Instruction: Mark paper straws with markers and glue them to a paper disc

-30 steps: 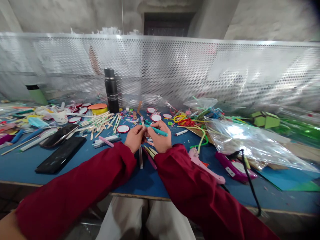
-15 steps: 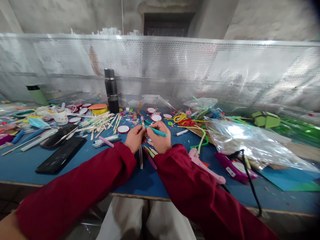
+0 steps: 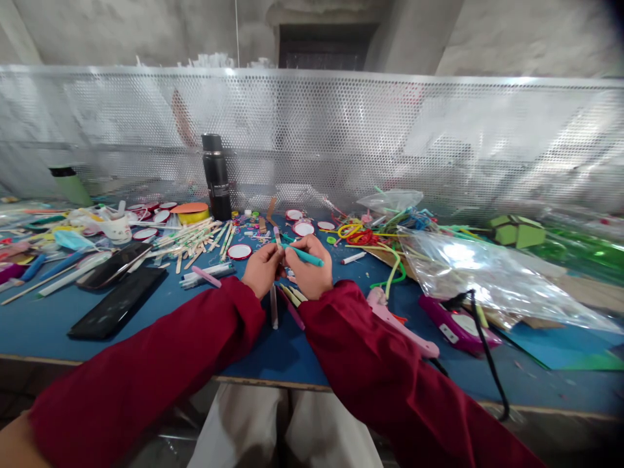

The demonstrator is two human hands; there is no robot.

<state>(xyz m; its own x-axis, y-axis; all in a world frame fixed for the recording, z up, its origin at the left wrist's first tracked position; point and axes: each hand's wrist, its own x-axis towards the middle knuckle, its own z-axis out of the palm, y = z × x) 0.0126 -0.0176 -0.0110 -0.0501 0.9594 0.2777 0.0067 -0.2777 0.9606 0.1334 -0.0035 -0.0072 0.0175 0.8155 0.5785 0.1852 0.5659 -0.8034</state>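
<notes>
Head view, centre of the frame: both hands meet just above the blue tabletop, red sleeves resting toward its near edge so the wrists are steadied for fine work. The left hand closes its fingers around a thin pale stick that stands nearly upright, tip pointing toward the top of the frame, which keeps its upper end exposed. The right hand pinches a teal pen between thumb and forefinger, the pen lying almost level with one end touching or just beside the stick; contact cannot be confirmed. More sticks lie on the tabletop directly below the hands, within easy reach. Left of centre lies a heap of wooden craft sticks, with a black bottle upright behind it. A clear plastic bag sprawls at right.
</notes>
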